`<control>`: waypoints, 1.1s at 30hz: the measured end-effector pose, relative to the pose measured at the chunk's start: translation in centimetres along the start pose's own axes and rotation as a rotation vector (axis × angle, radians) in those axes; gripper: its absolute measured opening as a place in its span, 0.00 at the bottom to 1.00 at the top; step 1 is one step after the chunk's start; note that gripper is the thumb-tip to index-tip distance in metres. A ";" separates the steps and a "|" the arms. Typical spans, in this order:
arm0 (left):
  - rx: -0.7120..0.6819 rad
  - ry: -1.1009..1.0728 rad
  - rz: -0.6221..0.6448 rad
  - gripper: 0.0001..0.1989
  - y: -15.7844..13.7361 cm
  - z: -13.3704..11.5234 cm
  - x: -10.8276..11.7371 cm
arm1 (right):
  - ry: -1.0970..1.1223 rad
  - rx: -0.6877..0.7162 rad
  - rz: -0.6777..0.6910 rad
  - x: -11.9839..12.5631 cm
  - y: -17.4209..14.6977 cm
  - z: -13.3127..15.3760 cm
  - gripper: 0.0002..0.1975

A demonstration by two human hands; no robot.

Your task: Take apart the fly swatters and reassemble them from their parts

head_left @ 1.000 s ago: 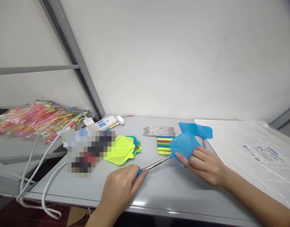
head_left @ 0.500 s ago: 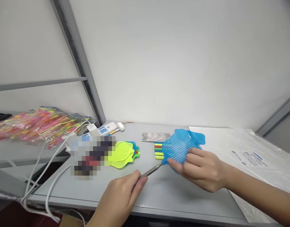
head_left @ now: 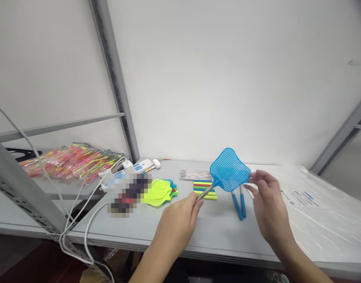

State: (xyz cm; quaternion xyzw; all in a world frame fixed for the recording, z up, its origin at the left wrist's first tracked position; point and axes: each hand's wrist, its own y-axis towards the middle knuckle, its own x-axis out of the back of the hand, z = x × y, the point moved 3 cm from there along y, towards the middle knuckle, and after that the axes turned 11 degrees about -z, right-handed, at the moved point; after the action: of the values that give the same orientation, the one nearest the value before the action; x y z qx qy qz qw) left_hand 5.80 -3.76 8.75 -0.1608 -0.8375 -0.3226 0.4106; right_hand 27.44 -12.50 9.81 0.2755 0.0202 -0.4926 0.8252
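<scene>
A blue fly swatter head of perforated plastic is raised above the table, fixed on a thin metal rod. My left hand is closed around that rod, just below the head's neck. At the head's right corner are the fingertips of my right hand, with the thumb close beneath them. Under the head, two blue-handled swatters lie on the table, their upper parts hidden behind the raised head. Several yellow, green, blue and red handle grips lie in a row behind my left hand. Beyond them sit metal rods.
Yellow and other coloured swatter heads are stacked left of the grips, beside a pixelated patch. A power strip and white cables stand further left. Bagged colourful items fill the left shelf. A white plastic-wrapped package covers the right side.
The swatter has lifted and turned its face toward me. My right hand has shifted from the neck to the head's right corner. Two blue-handled swatters now show below; the view has swung slightly.
</scene>
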 end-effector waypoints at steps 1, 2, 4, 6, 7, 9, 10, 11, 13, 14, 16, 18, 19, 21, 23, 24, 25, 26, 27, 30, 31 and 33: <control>0.000 0.001 -0.011 0.13 0.1 -0.6 -0.3 | 0.133 -0.204 -0.021 -0.4 -0.1 -0.5 0.18; 0.015 -0.006 -0.018 0.12 0.0 -1.0 -0.7 | 0.250 -0.356 -0.038 -0.9 -0.1 -0.8 0.17; 0.058 -0.045 -0.023 0.13 -0.6 -1.7 -1.7 | 0.412 -0.515 -0.057 -2.1 -0.1 -0.8 0.16; 0.093 -0.128 -0.013 0.13 -1.6 -2.2 -2.8 | 0.476 -0.596 -0.011 -3.3 -0.3 -0.8 0.17; 0.109 -0.182 -0.010 0.13 -2.1 -2.4 -3.5 | 0.488 -0.640 0.031 -3.8 -0.6 -0.9 0.18; 0.153 -0.302 -0.008 0.14 -3.0 -2.5 -4.7 | 0.491 -0.723 0.101 -4.6 -1.4 -1.3 0.18; 0.184 -0.363 -0.011 0.15 -3.4 -2.4 -5.3 | 0.486 -0.736 0.116 -4.9 -1.8 -1.6 0.17; 0.217 -0.427 -0.011 0.15 -3.7 -2.4 -5.9 | 0.480 -0.725 0.124 -5.0 -2.2 -1.9 0.17; 0.283 -0.571 0.006 0.17 -4.1 -2.2 -6.9 | 0.470 -0.671 0.154 -5.3 -2.7 -2.2 0.16; 0.319 -0.651 0.016 0.18 -4.2 -2.2 -7.3 | 0.469 -0.641 0.174 -5.4 -2.8 -2.4 0.17; 0.402 -0.811 0.029 0.19 -4.5 -2.2 -8.0 | 0.474 -0.614 0.198 -5.7 -3.1 -2.5 0.18; 0.500 -0.967 0.041 0.20 -4.8 -2.2 -8.4 | 0.473 -0.623 0.214 -6.0 -3.3 -2.6 0.19; 0.549 -1.038 0.055 0.20 -5.0 -2.3 -8.6 | 0.468 -0.632 0.221 -6.2 -3.5 -2.6 0.19; 0.626 -1.150 0.095 0.21 -5.3 -2.4 -8.5 | 0.455 -0.647 0.239 -6.5 -3.8 -2.5 0.17; 0.668 -1.220 0.139 0.22 -5.5 -2.5 -8.2 | 0.444 -0.659 0.254 -6.6 -4.0 -2.3 0.16; 0.674 -1.244 0.161 0.22 -5.6 -2.4 -7.9 | 0.437 -0.671 0.260 -6.6 -4.0 -2.3 0.16; 0.672 -1.266 0.186 0.22 -5.7 -2.4 -7.6 | 0.427 -0.687 0.266 -6.5 -4.1 -2.3 0.17; 0.664 -1.290 0.215 0.21 -5.7 -2.3 -7.3 | 0.414 -0.706 0.277 -6.3 -4.3 -2.3 0.17; 0.652 -1.315 0.248 0.21 -5.7 -2.2 -7.0 | 0.398 -0.725 0.292 -6.1 -4.5 -2.3 0.17; 0.622 -1.388 0.343 0.17 -5.7 -1.9 -6.2 | 0.339 -0.771 0.366 -5.1 -5.8 -2.6 0.16; 0.624 -1.419 0.374 0.15 -5.8 -1.8 -6.1 | 0.308 -0.775 0.382 -4.7 -6.4 -2.7 0.16; 0.642 -1.490 0.439 0.12 -6.0 -1.8 -6.2 | 0.221 -0.765 0.405 -4.0 -7.9 -3.1 0.16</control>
State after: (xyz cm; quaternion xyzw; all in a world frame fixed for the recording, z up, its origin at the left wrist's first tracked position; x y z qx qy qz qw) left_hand 7.44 -9.42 2.19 -0.3666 -0.8904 0.2090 -0.1707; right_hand 19.64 -10.70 4.99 -0.0001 0.2347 -0.2459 0.9405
